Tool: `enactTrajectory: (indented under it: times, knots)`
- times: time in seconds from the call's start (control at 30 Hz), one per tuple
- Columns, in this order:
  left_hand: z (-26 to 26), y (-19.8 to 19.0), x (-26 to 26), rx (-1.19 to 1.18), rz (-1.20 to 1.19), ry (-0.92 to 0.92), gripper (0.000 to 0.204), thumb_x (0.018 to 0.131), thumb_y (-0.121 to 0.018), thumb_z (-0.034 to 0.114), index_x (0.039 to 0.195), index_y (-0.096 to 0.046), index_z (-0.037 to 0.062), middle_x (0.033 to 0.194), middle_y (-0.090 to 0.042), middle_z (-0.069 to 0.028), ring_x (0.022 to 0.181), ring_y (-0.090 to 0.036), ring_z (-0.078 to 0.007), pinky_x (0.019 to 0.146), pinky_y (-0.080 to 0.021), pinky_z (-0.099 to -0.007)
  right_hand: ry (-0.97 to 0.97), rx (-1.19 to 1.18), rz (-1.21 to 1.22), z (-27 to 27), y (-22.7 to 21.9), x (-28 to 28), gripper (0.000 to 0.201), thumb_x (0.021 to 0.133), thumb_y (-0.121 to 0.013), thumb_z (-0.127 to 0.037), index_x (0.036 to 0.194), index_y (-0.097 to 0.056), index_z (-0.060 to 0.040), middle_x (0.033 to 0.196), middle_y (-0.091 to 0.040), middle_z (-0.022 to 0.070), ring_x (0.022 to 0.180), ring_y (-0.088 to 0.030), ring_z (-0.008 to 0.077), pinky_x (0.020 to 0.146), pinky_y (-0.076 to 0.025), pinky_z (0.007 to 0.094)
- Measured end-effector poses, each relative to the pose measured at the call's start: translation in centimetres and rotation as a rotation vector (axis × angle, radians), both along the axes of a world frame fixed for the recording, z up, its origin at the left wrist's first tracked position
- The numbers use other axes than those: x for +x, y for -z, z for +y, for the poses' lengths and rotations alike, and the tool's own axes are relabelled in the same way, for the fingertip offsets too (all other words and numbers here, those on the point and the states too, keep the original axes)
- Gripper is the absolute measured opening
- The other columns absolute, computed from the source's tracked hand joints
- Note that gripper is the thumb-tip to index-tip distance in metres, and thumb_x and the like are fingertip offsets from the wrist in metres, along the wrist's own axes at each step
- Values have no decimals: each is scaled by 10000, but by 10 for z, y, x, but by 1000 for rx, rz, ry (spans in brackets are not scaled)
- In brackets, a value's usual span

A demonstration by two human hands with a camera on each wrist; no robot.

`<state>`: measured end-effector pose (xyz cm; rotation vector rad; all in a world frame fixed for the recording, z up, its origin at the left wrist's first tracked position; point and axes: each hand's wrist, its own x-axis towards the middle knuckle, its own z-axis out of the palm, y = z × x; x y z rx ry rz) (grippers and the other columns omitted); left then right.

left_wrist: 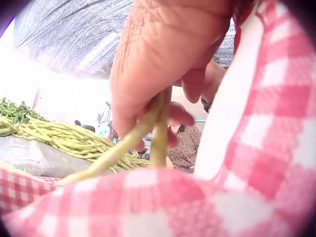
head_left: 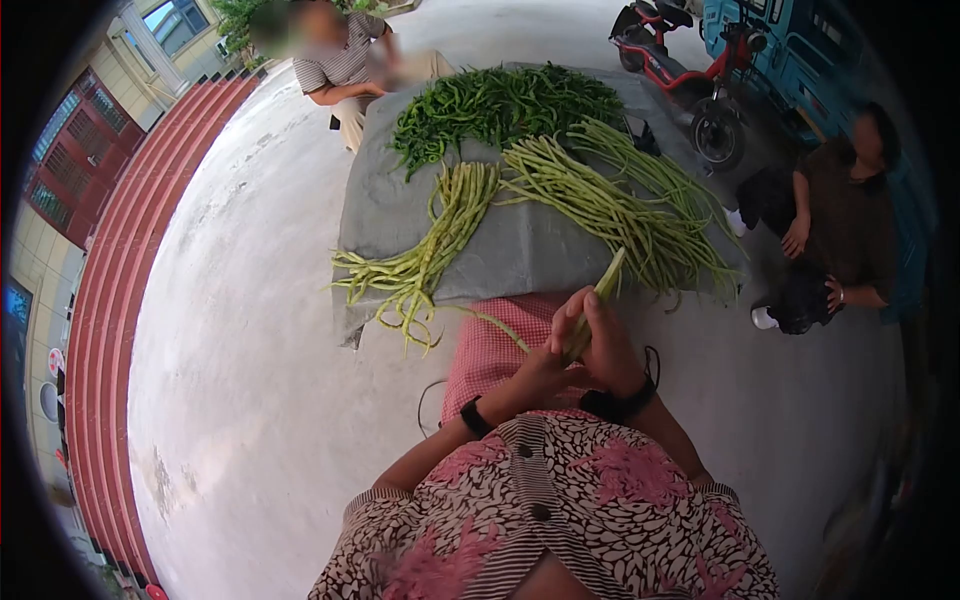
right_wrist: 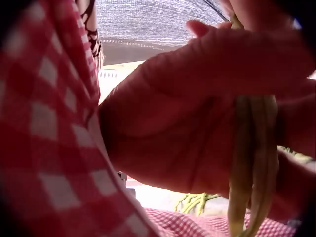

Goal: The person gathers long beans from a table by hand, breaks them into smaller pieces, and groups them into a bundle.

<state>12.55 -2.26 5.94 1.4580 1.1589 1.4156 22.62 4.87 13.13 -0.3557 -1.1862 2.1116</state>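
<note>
long beans (head_left: 612,272), grasped in the fingers of left hand (head_left: 545,382) and right hand (head_left: 608,350); ends jutting to one o'clock, one strand to ten; middles hidden by the hands.

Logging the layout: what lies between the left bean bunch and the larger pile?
Mostly bare grey cloth, in a gap narrowing toward the peppers; the head view shows it between bunch and pile.

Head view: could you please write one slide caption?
Two-handed grip on long pale-green beans, before a grey-covered table holding more beans and slender dark-green peppers.
</note>
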Motion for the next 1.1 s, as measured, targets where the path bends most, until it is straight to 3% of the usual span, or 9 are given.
enactTrajectory:
  times: [0.1,0.23,0.33,0.4,0.5,0.6,0.7,0.97,1.1]
  knots:
    - [-4,27,-11,-71,181,240,462,771,-731,112,1177,-533,13,938,-630,-142,860,-636,-275,729,-501,-366,-53,60,-81,4,-8,12,346,1038,-328,-390,900,-452,-97,677,-462,17,543,-444,112,527,-396,259]
    - [-16,-21,-31,-338,759,73,330,830,-711,189,1041,-521,21,824,-637,-148,814,-669,-287,693,-522,-387,157,-130,80,22,-15,29,333,1027,-377,-399,895,-475,-110,606,-366,-34,462,-303,55,456,-292,229]
    - [-27,13,-55,-290,204,21,287,835,-690,264,978,-544,62,784,-621,-170,776,-654,-344,656,-511,-405,363,-292,163,49,-6,52,285,1019,-428,-381,930,-523,-128,606,-356,-51,446,-278,43,424,-256,220]
    - [-44,-48,-64,-370,691,-56,244,866,-647,269,981,-555,74,802,-634,-167,788,-652,-346,654,-506,-406,461,-320,219,67,3,68,278,1020,-429,-375,938,-531,-131,612,-362,-51,447,-276,38,413,-243,214]
    - [-58,-10,-97,-455,846,-42,223,874,-617,253,1002,-586,73,842,-642,-179,776,-634,-375,660,-488,-462,544,-390,206,81,13,83,264,1018,-438,-368,943,-533,-134,625,-377,-52,449,-275,30,400,-226,203]
    - [-83,39,-146,-595,776,117,301,858,-640,301,1035,-586,63,886,-653,-167,829,-633,-364,699,-496,-429,588,-424,118,83,24,92,264,1016,-443,-369,943,-532,-132,625,-381,-53,449,-283,30,396,-229,199]
    - [-76,2,-176,-807,708,351,376,828,-683,291,1109,-592,58,925,-659,-154,911,-638,-315,777,-496,-399,560,-449,72,85,35,94,264,1013,-450,-372,945,-533,-131,626,-387,-53,446,-291,31,394,-234,196]
    - [55,13,-252,-194,1049,-497,408,789,-696,267,1140,-611,76,1162,-577,-186,1135,-506,-374,941,-412,-463,406,-390,-33,61,20,60,294,1009,-455,-380,983,-551,-103,630,-432,-33,442,-325,46,410,-268,216]
    - [107,23,-254,-364,1114,-691,391,798,-654,331,1124,-636,117,1156,-586,-157,1164,-476,-374,950,-369,-537,388,-282,-126,49,6,47,314,1010,-448,-388,979,-535,-88,622,-437,-23,445,-333,51,411,-281,219]
